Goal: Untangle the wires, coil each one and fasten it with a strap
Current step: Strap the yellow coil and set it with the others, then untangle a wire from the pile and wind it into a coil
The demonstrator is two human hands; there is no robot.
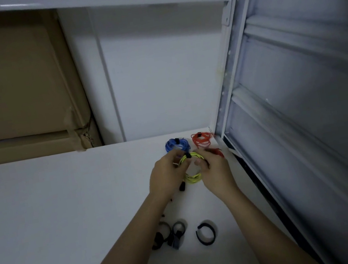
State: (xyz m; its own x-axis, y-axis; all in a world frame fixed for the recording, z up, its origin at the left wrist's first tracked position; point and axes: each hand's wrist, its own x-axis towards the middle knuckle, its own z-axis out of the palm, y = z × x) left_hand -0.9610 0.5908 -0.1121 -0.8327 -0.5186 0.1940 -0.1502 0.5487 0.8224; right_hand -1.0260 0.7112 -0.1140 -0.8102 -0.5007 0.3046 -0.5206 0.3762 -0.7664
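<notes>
A coiled yellow wire (193,177) is held between both hands above the white table (65,209). A black strap (188,155) wraps its top. My left hand (167,177) grips the coil's left side and my right hand (216,171) grips its right side, fingers curled by the strap. Behind them lie a blue coil (176,144) and a red coil (202,139), each bound with a black strap. A loose red wire end (215,150) shows past my right hand.
Several loose black straps lie near the table's front: two curled ones (170,232) beside my left forearm and an open loop (206,233). A cardboard box (10,91) stands at the back left. A grey metal shelf frame (281,113) borders the table's right edge.
</notes>
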